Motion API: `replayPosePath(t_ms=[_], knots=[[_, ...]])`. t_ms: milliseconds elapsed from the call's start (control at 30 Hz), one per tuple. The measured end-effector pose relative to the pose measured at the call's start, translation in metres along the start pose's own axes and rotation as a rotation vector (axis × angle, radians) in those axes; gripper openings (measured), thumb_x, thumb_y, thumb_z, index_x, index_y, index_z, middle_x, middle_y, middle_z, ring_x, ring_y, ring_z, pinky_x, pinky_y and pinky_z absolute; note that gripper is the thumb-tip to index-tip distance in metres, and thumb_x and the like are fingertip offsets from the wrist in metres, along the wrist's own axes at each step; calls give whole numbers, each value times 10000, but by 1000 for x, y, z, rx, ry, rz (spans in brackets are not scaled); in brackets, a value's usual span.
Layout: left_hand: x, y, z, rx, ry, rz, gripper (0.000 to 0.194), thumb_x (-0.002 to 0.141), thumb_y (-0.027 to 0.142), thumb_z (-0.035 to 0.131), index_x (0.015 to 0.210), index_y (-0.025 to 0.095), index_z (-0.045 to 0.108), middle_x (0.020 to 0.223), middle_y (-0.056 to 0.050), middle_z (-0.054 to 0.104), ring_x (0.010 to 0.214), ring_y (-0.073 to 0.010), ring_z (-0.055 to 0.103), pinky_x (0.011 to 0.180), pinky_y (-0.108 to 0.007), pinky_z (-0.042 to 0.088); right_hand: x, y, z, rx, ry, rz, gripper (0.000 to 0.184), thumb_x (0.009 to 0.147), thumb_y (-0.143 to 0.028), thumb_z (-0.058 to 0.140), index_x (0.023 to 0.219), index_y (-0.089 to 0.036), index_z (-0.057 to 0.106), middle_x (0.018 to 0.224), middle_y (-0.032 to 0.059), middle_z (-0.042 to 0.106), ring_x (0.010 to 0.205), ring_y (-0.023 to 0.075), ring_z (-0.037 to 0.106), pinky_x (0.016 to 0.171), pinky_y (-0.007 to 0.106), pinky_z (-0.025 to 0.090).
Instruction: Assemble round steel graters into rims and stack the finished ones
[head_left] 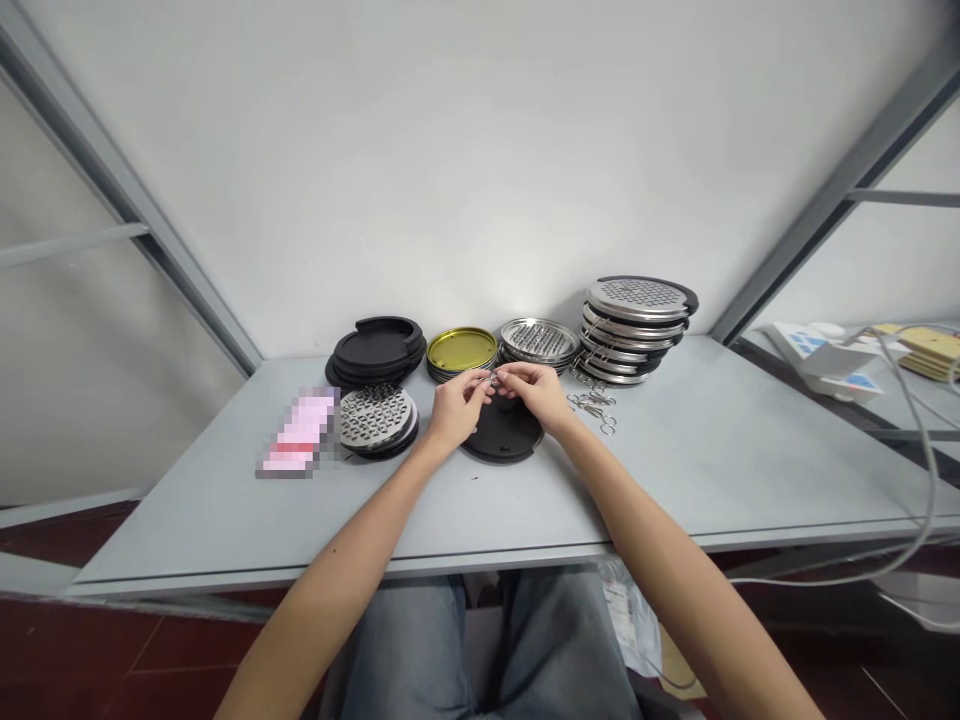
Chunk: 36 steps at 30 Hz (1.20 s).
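My left hand (pixel 454 406) and my right hand (pixel 537 392) meet at the middle of the table, fingertips closed in a pinch. Between them is a small silvery key ring (pixel 493 379), partly covered by the fingers. Directly below lies a round black disc (pixel 504 440) with a small hole near its front edge; my hands hide its back part. Just right of my right hand, several loose key rings with clasps (pixel 596 403) are scattered on the table.
Along the wall stand stacked black discs (pixel 375 348), yellow-topped round tins (pixel 461 349), silvery grater plates (pixel 538 340) and a tall stack of assembled discs (pixel 637 325). Perforated metal discs (pixel 375 418) lie at left, beside a pixelated pink object (pixel 300 430). A white cable (pixel 930 480) hangs right.
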<state>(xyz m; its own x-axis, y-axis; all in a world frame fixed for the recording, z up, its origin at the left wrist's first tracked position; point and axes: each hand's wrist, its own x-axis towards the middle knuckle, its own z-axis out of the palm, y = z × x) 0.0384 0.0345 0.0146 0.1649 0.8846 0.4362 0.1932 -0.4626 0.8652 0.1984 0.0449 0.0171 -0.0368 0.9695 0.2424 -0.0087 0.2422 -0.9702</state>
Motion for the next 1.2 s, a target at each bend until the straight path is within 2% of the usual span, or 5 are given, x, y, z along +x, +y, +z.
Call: replayPosePath(t_ms=[500,833,933,1100,1200], knots=[[2,0,1,-185,20,-113,195,799,244,648,959,132,640,748,-64,713,628,-141,671,649,-251,537,-1,1,-1,-121,-19,-95,314,715,-407,693,893,-154,745,768,63,730,692,182,650,595,281,504],[7,17,-3,-476,21,-442,170,854,287,615,887,147,524,670,-46,696,544,-131,655,580,-242,519,-1,-1,-2,-98,8,-99,304,709,-406,712,889,-165,753,781,70,735,730,202,662,615,295,504],[7,19,-9,-520,-97,-563,231,902,354,533,803,146,513,609,-47,665,474,-122,614,487,-216,483,-1,-2,-1,-54,-15,-100,307,702,-412,724,883,-166,749,764,60,725,705,185,647,601,284,497],[5,21,-17,-694,-524,-751,412,934,446,401,786,113,592,654,-76,667,437,-114,577,357,-186,383,-4,-6,-1,51,-95,-57,297,689,-402,744,879,-174,747,791,49,723,672,148,622,596,265,487],[5,23,-19,-841,-599,-787,361,931,387,401,837,108,611,691,-61,666,490,-113,603,367,-182,393,-5,-7,-1,75,-152,-33,295,680,-404,755,873,-180,746,797,42,726,680,142,625,625,268,490]])
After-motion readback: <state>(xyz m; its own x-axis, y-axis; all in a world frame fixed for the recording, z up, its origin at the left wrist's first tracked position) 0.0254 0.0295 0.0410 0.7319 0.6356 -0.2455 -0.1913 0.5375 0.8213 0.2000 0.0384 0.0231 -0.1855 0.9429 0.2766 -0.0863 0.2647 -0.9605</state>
